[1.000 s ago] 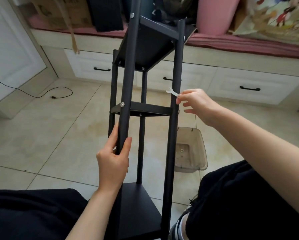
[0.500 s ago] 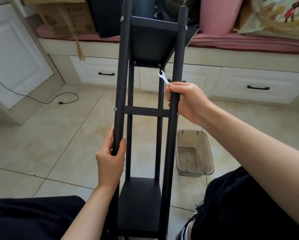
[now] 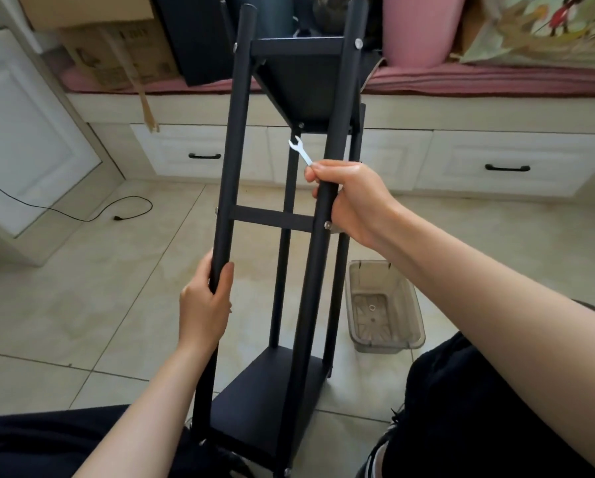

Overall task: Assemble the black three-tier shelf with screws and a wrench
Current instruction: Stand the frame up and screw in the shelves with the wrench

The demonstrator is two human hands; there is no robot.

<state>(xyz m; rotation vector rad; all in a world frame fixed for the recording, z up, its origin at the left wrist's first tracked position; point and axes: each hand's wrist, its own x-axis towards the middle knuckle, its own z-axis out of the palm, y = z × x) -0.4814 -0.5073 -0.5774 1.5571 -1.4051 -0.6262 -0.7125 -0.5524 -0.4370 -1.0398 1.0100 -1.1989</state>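
On shelf (image 3: 235, 132) posts: both hands, R hand (image 3: 353, 198) w/ wrench (image 3: 299, 151)

Left hand (image 3: 204, 305) wraps one black post (image 3: 225, 208); right hand (image 3: 353, 198) clasps another post (image 3: 318, 257) and pinches a wrench (image 3: 300, 151).

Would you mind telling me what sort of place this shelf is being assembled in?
Probably a room in a home: a tiled floor, a built-in bench with white drawers under a pink cushion, and cardboard boxes stored on top.

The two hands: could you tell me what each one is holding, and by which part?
The left hand grips the shelf by its near left post. The right hand grips the near right post and pinches the wrench by its handle end.
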